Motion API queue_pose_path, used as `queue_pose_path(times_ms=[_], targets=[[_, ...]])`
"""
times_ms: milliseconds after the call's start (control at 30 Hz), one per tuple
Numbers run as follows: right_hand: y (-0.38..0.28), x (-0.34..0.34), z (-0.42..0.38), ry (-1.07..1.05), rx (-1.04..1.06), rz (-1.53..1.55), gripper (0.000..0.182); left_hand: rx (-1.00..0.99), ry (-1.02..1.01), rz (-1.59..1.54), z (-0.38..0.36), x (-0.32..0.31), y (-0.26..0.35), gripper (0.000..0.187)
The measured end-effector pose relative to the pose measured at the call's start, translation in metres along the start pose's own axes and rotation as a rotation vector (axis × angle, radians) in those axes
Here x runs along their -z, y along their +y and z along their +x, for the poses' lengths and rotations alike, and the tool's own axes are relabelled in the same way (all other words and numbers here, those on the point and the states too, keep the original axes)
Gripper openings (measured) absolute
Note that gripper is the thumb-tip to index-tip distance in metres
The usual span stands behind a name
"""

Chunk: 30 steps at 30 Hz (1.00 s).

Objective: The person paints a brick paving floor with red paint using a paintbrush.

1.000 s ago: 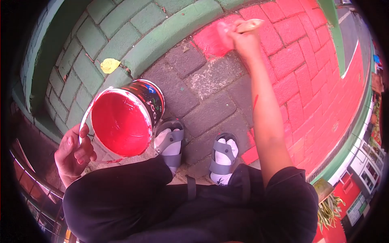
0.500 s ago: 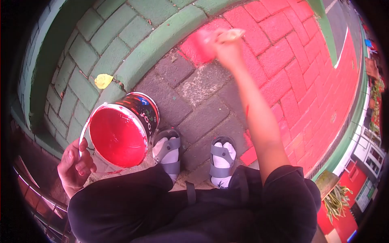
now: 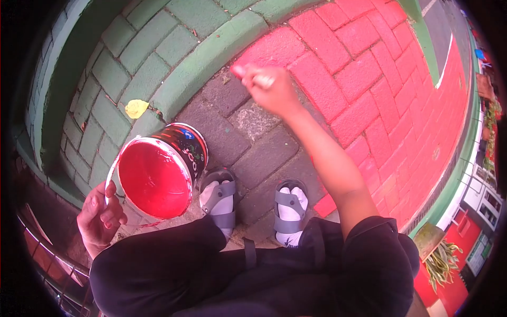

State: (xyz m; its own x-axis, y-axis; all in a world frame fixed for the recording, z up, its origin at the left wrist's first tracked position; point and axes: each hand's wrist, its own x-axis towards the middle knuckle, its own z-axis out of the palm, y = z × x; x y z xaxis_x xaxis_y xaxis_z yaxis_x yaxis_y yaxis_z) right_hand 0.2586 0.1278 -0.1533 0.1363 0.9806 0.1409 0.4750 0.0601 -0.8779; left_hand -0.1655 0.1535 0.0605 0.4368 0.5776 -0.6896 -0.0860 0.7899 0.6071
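My right hand (image 3: 272, 90) is closed around a paintbrush (image 3: 239, 71), whose light handle shows between the fingers. The brush's red tip meets the paving beside the green curb (image 3: 211, 58), where red paint borders bare grey bricks (image 3: 224, 95). At the lower left, my left hand (image 3: 99, 215) has its fingers curled on the white handle of a paint bucket (image 3: 196, 142). The bucket is tilted with its mouth towards me, and red paint (image 3: 156, 182) coats its inside.
My sandalled feet (image 3: 219, 203) stand on grey bricks close to the bucket. Red painted paving (image 3: 364, 79) spreads to the right. Green bricks (image 3: 142, 79) lie beyond the curb, with a yellow leaf (image 3: 136, 108) on them. A potted plant (image 3: 441, 264) is at the lower right.
My right hand has moved left and towards me with the paintbrush, from the painted bricks to the edge of the bare ones. The left hand and bucket are almost unmoved.
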Motion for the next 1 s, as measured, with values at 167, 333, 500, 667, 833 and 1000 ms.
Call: queue_pose_path(times_ms=[167,333,500,667,833,1000], targets=[[0.066,0.083,0.054,0.481,-0.371,0.015,0.014,-0.007,0.015,0.011,-0.003,0.001,-0.003,0.043],[0.074,0.128,0.068,0.580,-0.112,-0.340,0.014,-0.023,0.028,0.016,-0.004,-0.001,-0.004,0.044],[0.033,0.030,0.020,0.110,0.038,-0.487,0.009,-0.011,0.034,0.034,-0.004,-0.001,-0.003,0.047],[0.011,-0.013,0.003,0.288,0.057,0.151,0.005,-0.001,0.022,0.026,-0.005,-0.003,-0.003,0.043],[0.070,0.018,0.016,0.201,-0.253,0.389,0.022,-0.023,-0.008,-0.016,-0.008,0.003,-0.005,0.044],[0.074,0.020,0.020,0.348,-0.174,0.387,0.025,-0.043,-0.098,0.020,-0.007,0.013,-0.007,0.041]])
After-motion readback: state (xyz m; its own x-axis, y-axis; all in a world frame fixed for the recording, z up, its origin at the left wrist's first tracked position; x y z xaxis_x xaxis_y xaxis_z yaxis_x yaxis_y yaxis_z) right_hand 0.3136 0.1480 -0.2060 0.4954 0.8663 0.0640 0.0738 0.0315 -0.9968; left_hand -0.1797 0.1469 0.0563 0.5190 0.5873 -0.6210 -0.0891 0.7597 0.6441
